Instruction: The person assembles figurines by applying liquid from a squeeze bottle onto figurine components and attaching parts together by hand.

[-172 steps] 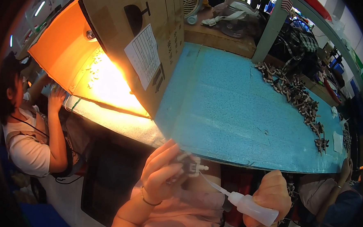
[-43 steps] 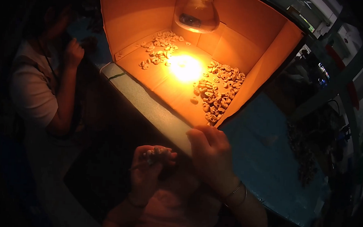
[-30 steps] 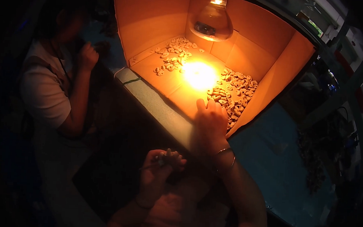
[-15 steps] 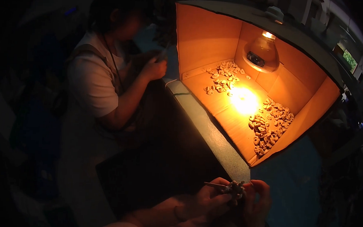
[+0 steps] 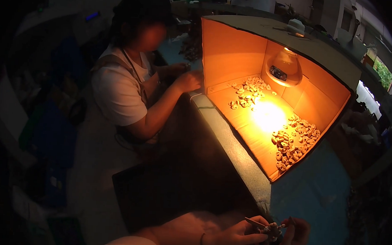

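At the lower right, my left hand (image 5: 239, 235) is closed on a small lumpy cluster (image 5: 273, 231) of dark and pale bits. A thin pointed stick (image 5: 255, 222) juts out above its fingers, to the left of the cluster. My right hand (image 5: 297, 236) is in shadow beside it, thumb and fingers pinched together. A tiny pale-tipped thing (image 5: 284, 225) shows between those fingertips and the cluster; its kind is too small to make out. Both hands are just in front of the near corner of the lamp-lit cardboard box (image 5: 231, 120).
A glowing bulb (image 5: 284, 67) hangs inside the box over two spreads of small curled, ring-like pieces (image 5: 294, 147). The box stands on a pale-edged worktop (image 5: 224, 133), with a blue surface (image 5: 316, 195) to its right. A co-worker (image 5: 122, 87) stands at the left, hands near the box.
My hands now appear lower and farther right, and the pinched fingers of my right hand are slightly off the cluster. The view has shifted and brightened. The co-worker's hands are now closer to the box.
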`<state>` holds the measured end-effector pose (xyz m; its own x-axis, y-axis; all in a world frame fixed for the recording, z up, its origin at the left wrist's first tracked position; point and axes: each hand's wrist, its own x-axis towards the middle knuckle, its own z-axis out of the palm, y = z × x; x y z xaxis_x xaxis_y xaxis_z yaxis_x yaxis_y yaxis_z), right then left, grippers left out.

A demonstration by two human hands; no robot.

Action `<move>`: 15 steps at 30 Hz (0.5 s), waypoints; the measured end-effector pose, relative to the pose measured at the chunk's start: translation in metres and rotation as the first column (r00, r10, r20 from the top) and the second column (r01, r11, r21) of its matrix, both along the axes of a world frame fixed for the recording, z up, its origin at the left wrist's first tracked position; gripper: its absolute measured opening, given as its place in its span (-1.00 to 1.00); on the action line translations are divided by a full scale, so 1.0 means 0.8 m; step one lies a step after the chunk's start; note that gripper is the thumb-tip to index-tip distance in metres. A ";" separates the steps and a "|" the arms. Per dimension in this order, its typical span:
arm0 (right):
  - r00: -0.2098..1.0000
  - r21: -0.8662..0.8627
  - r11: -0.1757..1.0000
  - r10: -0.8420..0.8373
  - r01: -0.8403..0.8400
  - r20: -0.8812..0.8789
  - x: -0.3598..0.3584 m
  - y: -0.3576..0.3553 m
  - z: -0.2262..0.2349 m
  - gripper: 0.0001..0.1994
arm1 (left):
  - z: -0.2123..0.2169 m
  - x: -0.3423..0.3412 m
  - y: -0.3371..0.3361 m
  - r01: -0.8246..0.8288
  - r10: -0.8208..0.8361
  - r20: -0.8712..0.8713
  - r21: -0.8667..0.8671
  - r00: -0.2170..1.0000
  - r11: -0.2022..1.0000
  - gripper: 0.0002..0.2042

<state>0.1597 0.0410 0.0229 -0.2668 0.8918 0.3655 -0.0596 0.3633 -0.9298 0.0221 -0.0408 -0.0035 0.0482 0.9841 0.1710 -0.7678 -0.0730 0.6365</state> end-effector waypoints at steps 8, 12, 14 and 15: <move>0.995 -0.068 0.995 -0.075 0.071 -0.059 0.023 -0.012 -0.004 -0.88 | 0.006 0.013 -0.004 0.080 -0.080 0.020 0.005 0.997 0.997 -0.73; 0.994 -0.019 1.000 -0.009 0.007 -0.108 0.017 -0.006 0.007 -0.85 | 0.012 0.004 0.003 0.150 -0.152 -0.049 -0.041 0.987 0.988 -0.68; 0.990 -0.047 0.998 0.033 -0.040 -0.138 0.009 -0.010 0.018 -0.83 | 0.011 0.000 -0.001 0.098 -0.100 -0.051 -0.037 0.994 0.995 -0.64; 0.986 0.005 0.995 0.097 -0.097 -0.137 0.008 -0.007 0.024 -0.82 | 0.024 -0.006 -0.003 0.099 -0.109 -0.113 -0.087 0.988 0.991 -0.62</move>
